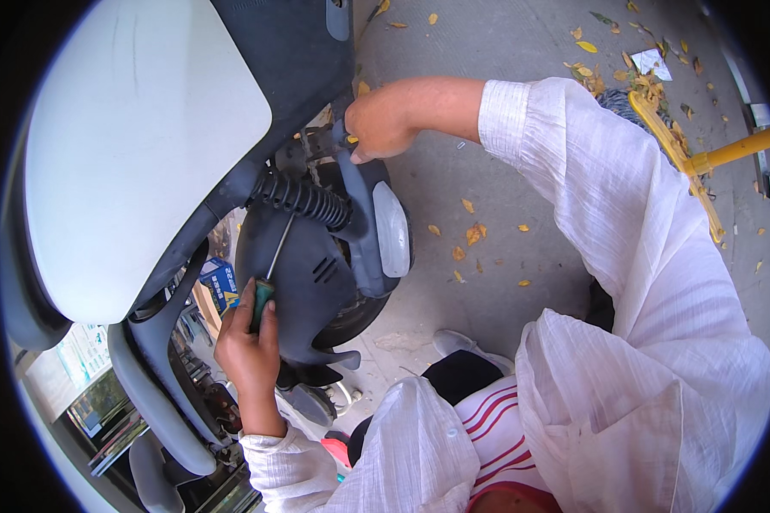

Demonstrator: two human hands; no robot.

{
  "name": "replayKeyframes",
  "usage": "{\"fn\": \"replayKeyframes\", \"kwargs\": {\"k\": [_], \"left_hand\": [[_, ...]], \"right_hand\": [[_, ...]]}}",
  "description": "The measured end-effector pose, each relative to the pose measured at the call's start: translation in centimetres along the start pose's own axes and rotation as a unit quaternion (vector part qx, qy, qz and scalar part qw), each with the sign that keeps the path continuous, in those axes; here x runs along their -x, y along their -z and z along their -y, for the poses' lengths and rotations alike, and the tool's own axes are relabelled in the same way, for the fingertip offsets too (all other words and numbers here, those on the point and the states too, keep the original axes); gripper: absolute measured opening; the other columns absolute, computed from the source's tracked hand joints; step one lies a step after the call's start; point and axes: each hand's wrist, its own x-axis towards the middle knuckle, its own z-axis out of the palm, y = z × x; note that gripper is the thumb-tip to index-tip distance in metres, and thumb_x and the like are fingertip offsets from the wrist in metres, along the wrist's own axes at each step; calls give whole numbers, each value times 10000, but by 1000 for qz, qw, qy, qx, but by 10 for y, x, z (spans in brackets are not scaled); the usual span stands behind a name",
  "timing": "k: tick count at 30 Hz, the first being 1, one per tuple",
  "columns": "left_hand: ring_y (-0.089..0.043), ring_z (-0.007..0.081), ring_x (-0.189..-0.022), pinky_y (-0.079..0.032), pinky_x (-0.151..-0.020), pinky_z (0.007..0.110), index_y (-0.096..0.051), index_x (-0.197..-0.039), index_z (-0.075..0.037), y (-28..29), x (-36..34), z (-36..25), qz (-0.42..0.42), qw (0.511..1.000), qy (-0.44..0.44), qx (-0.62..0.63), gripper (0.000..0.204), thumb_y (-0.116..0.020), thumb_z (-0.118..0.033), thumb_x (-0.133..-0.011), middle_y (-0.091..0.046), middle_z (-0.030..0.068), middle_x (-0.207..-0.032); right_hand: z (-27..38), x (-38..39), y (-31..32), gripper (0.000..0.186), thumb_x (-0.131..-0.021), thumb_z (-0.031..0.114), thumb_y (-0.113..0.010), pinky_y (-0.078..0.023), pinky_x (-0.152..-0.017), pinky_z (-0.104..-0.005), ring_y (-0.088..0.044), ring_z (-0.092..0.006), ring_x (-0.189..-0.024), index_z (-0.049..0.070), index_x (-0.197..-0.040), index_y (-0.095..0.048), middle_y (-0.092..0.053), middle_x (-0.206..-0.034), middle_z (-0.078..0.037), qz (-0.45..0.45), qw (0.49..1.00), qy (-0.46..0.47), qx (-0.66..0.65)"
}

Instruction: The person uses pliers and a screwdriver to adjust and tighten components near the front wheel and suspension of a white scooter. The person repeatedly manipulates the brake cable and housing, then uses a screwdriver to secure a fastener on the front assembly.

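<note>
A scooter with a white body panel (137,162) fills the left side. In my left hand (250,346) is a screwdriver (275,250) with a green handle, its fingers wrapped round the grip. The shaft points up and its tip end passes near a black coil spring (304,201), where I cannot tell what it touches. My right hand (381,124) is closed at a bracket (318,143) above the dark wheel cover (291,265). A bit of yellow shows by its fingers, but what they grip is hidden. Below that hand is a grey fender (364,222) with a pale lens (391,229).
A yellow-framed mop (659,124) lies at the right on grey pavement (488,184) scattered with yellow leaves (476,232). Behind the scooter is a blue box (220,284). A grey curved bar (158,402) of the scooter runs at lower left. My shoe (458,344) is near the wheel.
</note>
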Motion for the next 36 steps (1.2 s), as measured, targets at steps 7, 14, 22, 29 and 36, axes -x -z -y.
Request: {"fn": "replayKeyframes", "kwargs": {"k": [7, 14, 22, 29, 36], "left_hand": [[-679, 305, -757, -534, -690, 377, -692, -1231, -128, -5, 1, 1, 1, 1000, 2, 5, 370, -715, -180, -866, -694, 143, -900], [-665, 302, -733, -528, -675, 378, -688, -1238, -134, -5, 4, 5, 2, 1000, 5, 1, 376, -715, -188, -867, -689, 135, -893], [-660, 277, -751, -522, -701, 364, -684, -1236, -119, -14, -2, 7, 7, 999, 20, 41, 372, -713, -172, -869, -689, 133, -893], [-663, 279, -758, -522, -702, 368, -682, -1240, -125, -13, 2, 9, -1, 999, 28, 36, 372, -714, -165, -872, -689, 131, -896], [-652, 291, -731, -522, -666, 372, -678, -1252, -146, -11, 3, 0, -32, 999, -2, -29, 388, -718, -175, -867, -675, 115, -879]], "right_hand": [[10, 10, 12, 437, -948, 338, -576, -509, -828, -477, -657, -403, -940, -75, -1037, -686, -692, -992, -227, 1, 999, 17, 35], [-12, 21, -6, 430, -945, 358, -590, -499, -782, -463, -648, -402, -863, -63, -947, -679, -671, -873, -234, -96, 993, 49, -44], [-38, 6, -32, 446, -940, 387, -597, -501, -769, -442, -640, -386, -823, -51, -916, -681, -672, -868, -222, -114, 978, 83, -153], [-24, 6, -40, 434, -949, 386, -585, -500, -788, -458, -644, -387, -876, -33, -917, -692, -678, -923, -228, -121, 965, 56, -228], [-18, 4, -54, 508, -937, 407, -607, -501, -804, -474, -646, -428, -896, -100, -934, -646, -662, -912, -282, -184, 968, 38, -168]]}}
